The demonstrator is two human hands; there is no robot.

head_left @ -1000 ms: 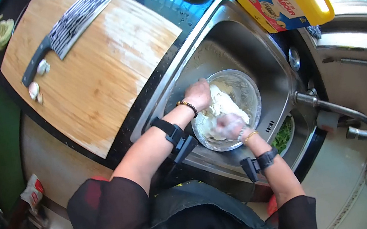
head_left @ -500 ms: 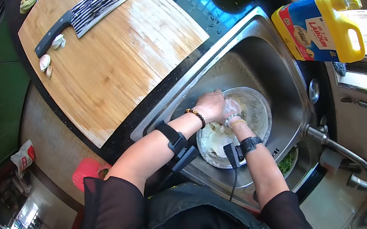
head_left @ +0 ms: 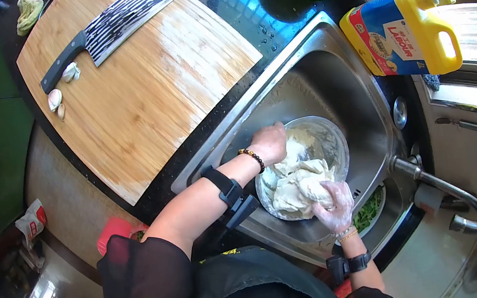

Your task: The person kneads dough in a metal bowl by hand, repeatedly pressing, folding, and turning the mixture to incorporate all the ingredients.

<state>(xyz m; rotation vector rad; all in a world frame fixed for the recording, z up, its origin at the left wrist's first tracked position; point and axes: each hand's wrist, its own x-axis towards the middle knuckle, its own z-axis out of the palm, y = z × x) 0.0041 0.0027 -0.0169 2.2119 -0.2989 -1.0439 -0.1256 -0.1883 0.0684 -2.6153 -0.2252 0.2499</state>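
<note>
Most dough point(head_left: 301, 188) lies clumped but lumpy, the bowl point(head_left: 334, 142) smeared; right hand point(head_left: 337, 207) touches dough, thumb and fingers parted; left hand point(head_left: 270, 143), fingers unclear.

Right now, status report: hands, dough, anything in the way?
Left hand at bowl's rim. Right hand, floury, on dough. Dough lumpy, in bowl, in sink. Nothing blocking the bowl; cleaver on board.

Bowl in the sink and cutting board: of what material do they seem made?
The bowl looks like shiny metal, by its grey wall and bright rim, though white smears leave glass possible. The cutting board looks like wood, perhaps bamboo, with a matt finish, by its pale brown grain.
</note>
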